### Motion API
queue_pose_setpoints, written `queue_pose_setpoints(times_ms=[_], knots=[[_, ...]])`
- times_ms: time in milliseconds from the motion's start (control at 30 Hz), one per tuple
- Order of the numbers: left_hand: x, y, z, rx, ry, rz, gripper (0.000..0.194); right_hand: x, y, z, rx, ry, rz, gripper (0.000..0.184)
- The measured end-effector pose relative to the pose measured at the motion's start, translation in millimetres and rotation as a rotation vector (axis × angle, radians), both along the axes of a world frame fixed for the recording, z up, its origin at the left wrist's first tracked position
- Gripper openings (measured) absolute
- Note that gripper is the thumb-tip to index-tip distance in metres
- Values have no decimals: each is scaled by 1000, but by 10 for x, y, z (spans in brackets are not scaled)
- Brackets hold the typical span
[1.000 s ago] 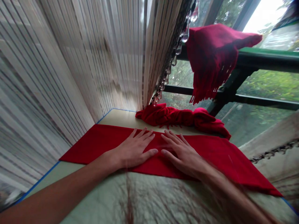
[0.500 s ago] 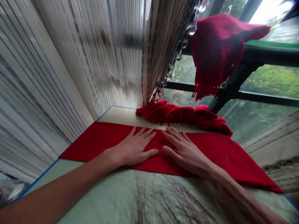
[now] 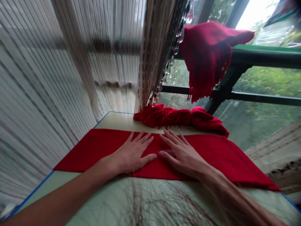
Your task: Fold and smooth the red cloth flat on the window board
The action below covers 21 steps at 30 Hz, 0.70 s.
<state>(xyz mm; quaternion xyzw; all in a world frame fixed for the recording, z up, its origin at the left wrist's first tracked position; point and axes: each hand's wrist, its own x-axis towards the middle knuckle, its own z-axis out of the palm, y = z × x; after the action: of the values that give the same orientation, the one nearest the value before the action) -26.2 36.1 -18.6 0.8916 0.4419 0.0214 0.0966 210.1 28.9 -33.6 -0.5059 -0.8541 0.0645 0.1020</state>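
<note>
Here | left hand (image 3: 133, 153), right hand (image 3: 182, 153) | flat on red cloth (image 3: 225, 160) | pale table (image 3: 117, 121)

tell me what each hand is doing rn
Left hand: open, fingers spread on the red cloth.
Right hand: open, on the same cloth.

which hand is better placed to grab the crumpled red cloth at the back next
Probably the right hand: its fingertips lie just in front of the crumpled cloth's middle, while the left hand sits toward that cloth's left end.
</note>
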Motion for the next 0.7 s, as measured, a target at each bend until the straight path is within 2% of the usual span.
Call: queue_pose_setpoints(times_ms=[167,433,567,700], knots=[[-97,68,63,6,9,52,71,-8,-18,14,-70,13,9,71],[-251,174,-18,16,17,61,78,52,-17,70,-126,19,31,79],[-194,98,28,38,8,-17,80,50,-60,143,-96,26,123,87],[-140,32,61,-40,4,-123,86,32,-94,168,-140,57,256,91]])
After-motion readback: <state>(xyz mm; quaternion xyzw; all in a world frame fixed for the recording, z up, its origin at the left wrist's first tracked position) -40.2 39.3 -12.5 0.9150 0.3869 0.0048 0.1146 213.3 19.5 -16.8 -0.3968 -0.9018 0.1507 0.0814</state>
